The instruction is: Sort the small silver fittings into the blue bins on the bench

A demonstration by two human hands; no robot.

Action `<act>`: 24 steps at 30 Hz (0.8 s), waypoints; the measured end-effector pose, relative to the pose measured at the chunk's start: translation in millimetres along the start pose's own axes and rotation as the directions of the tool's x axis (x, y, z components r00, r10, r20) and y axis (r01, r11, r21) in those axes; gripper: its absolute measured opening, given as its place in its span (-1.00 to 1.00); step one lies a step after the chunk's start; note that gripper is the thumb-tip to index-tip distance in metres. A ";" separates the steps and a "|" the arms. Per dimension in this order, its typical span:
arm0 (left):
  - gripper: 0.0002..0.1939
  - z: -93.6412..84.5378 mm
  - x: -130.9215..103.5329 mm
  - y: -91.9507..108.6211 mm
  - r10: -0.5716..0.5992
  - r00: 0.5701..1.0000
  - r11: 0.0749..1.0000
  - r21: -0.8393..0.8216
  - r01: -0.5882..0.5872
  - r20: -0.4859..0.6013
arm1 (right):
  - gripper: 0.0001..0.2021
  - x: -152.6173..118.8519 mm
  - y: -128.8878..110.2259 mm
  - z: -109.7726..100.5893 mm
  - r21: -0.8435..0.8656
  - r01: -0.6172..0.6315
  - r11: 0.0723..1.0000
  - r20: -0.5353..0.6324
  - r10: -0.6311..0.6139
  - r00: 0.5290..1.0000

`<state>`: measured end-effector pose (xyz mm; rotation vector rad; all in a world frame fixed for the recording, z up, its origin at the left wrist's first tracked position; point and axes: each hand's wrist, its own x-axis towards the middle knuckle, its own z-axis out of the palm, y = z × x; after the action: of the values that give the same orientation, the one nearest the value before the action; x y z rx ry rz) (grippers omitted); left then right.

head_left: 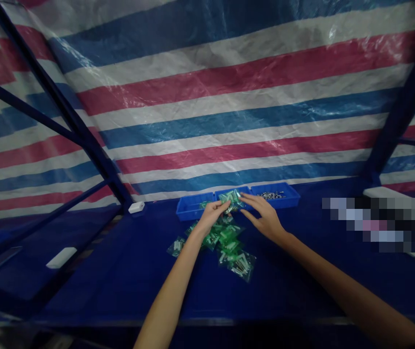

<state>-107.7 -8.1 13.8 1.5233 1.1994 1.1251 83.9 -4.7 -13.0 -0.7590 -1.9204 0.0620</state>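
My left hand (211,216) pinches a small clear plastic bag (233,198) with greenish and pale pieces in it, held in front of the middle blue bin (246,190). My right hand (266,216) is at the bag's right side, its thumb and fingers stretched out and apart; the fingertips come close to the bag, and whether they touch it I cannot tell. Below both hands lies a loose pile of similar small bags (228,238), some green. The nearest bag (242,265) shows long thin pieces, perhaps screws.
Flanking the middle bin are a left blue bin (189,208) with some greenish bags and a right blue bin (291,195) with small metal parts. White blocks (136,207) stand at the left. A white device (403,203) and a blurred patch are at right. Blue posts (94,150) frame the table.
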 end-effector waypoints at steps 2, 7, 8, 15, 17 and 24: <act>-0.62 1.6 -1.3 1.0 0.046 0.999 0.998 0.035 -0.045 -0.026 | -0.49 0.9 2.1 1.2 0.055 -0.080 0.995 -0.048 0.083 0.995; -0.72 4.8 -3.1 3.9 0.164 0.986 0.983 0.082 -0.165 0.020 | -0.70 0.1 3.9 3.9 0.153 -0.077 0.985 -0.080 0.090 0.993; -0.74 4.4 -2.8 4.7 0.206 0.977 0.975 0.077 -0.209 0.046 | -0.78 0.0 3.5 3.3 0.159 -0.056 0.986 -0.089 0.071 0.993; -0.86 -0.4 -1.9 7.4 0.368 0.923 0.912 0.150 -0.383 0.114 | -0.86 -0.7 2.8 -0.8 0.114 0.005 0.993 -0.095 0.006 0.995; -0.84 0.4 -2.7 6.7 0.294 0.955 0.944 0.144 -0.298 0.048 | -0.85 -2.2 1.0 0.5 0.076 -0.091 0.993 -0.066 0.096 0.993; -0.66 -19.0 6.6 -2.0 0.119 0.966 0.993 0.050 -0.111 -0.230 | -0.65 -2.7 -9.1 -0.3 -0.001 -0.199 0.980 0.140 0.197 0.970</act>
<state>-125.7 0.6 16.8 1.5363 1.3064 1.3976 80.5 -13.4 -11.7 -0.9574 -1.9673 0.2572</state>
